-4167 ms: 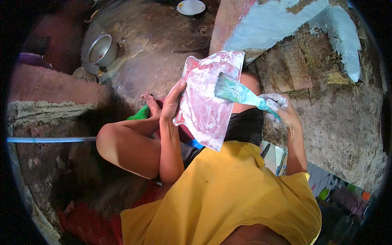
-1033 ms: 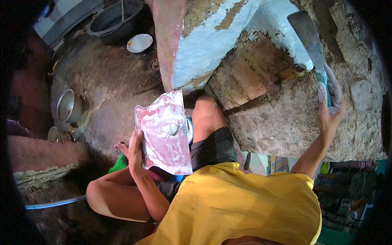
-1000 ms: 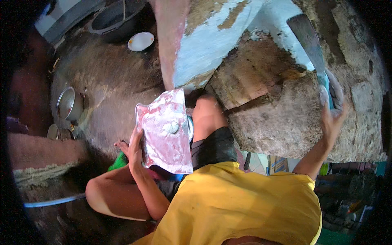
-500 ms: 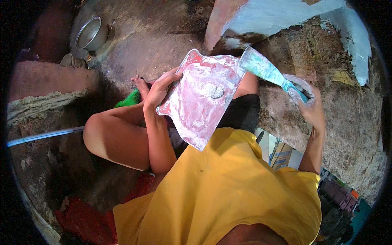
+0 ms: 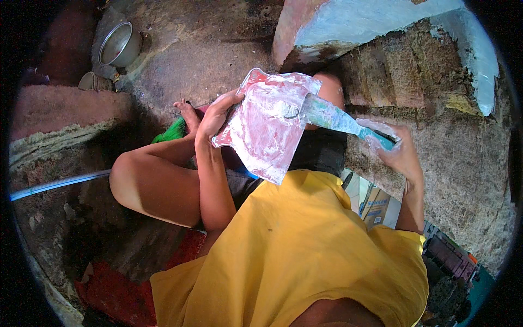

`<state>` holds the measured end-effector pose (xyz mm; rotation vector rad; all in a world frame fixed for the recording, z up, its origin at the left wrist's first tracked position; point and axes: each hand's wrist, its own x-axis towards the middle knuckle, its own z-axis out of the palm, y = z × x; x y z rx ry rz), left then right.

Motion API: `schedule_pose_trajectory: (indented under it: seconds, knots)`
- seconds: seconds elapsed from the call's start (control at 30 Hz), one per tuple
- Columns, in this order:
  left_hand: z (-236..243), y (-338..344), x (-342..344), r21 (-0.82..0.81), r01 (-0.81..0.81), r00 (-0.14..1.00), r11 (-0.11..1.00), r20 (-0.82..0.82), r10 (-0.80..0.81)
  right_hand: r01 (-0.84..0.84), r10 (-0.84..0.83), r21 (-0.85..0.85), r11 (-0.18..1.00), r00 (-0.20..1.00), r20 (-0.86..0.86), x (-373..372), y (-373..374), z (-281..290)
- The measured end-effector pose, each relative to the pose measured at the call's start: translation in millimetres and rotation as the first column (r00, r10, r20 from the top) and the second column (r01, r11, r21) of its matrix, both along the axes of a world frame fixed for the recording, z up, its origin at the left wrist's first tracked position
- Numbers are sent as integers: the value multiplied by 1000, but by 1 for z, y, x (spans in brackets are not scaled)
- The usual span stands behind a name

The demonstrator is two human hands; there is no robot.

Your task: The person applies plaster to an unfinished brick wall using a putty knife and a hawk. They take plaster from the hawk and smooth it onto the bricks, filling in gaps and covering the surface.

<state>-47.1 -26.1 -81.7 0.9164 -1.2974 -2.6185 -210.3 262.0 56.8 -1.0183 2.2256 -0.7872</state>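
My left hand [image 5: 218,117] grips the left edge of a flat red board [image 5: 261,144], tilted over my lap and smeared with white paste. A small mound of paste [image 5: 284,110] lies near its middle. In my right hand [image 5: 395,150] is the teal handle of a putty knife [image 5: 332,116], its wide blade stained white and blue-green. The blade's end lies over the right part of the board, beside the mound. White paste coats several fingers of the right hand.
A metal pot [image 5: 121,46] and a small round container [image 5: 96,82] stand at the far left. Rough wall with white-painted patches [image 5: 359,27] rises at the top right. A blue-white hose [image 5: 60,184] runs in from the left. A cardboard box [image 5: 376,207] sits by my right arm.
My right hand has moved left and down, bringing the putty knife's blade onto the board beside the mound. The board's lower tip has risen and shifted right slightly.
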Motion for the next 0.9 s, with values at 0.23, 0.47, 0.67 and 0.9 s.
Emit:
schedule_pose_trajectory:
  seconds: [0.23, 0.47, 0.67, 0.9]
  knots:
    - [-16, -9, -7, -119, 35, 988, 992, 154, -16, -5, 5, 2, 1000, 989, 146, 4, 3, 17]
    - [9, 0, -6, 12, -4, 1000, 1000, -19, 4, 190, -184, -135, 973, 982, 51, 6, 8, 42]
    - [5, 8, -8, 99, -122, 987, 988, -96, 132, -227, 98, -186, 956, 845, -525, 22, 6, -20]
    - [9, -18, 3, 244, -203, 975, 948, -36, 218, -273, 269, 103, 957, 691, -671, 26, 19, -27]
